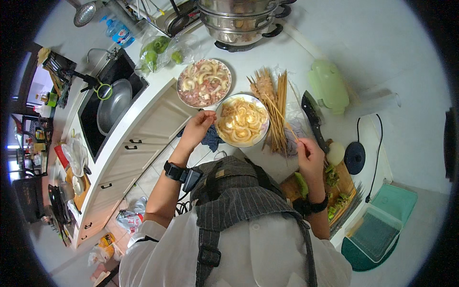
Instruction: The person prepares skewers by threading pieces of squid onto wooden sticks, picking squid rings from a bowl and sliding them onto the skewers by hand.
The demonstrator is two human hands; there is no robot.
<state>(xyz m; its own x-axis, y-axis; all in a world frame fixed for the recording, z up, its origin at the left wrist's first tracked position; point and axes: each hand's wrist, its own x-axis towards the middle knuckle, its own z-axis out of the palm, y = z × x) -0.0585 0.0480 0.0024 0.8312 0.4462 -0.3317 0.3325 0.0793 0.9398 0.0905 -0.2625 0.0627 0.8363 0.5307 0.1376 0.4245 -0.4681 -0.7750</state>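
My right hand [310, 156] grips the end of a bamboo skewer [281, 116], which slants up and left across a bundle of bamboo skewers [282, 88]. Thumb and fingertips of my left hand [198, 130] are pinched together at the left rim of a plate [267, 125]; whether something small is between them is hidden. Sauce-coated onion strips and meat [239, 123] fill that plate. Behind it, a patterned plate [178, 95] carries raw meat pieces and pale onion strips [206, 80]. Skewers threaded with meat [263, 86] lie beside the bare ones, partly on clear plastic.
A kitchen knife [315, 120] lies right of the skewers, near a peeled onion [336, 153] and a cutting board [348, 175] with green vegetable pieces. A stacked steamer pot [238, 27] stands at the back. Bagged green vegetables [154, 52] sit left of it, by the sink [125, 68].
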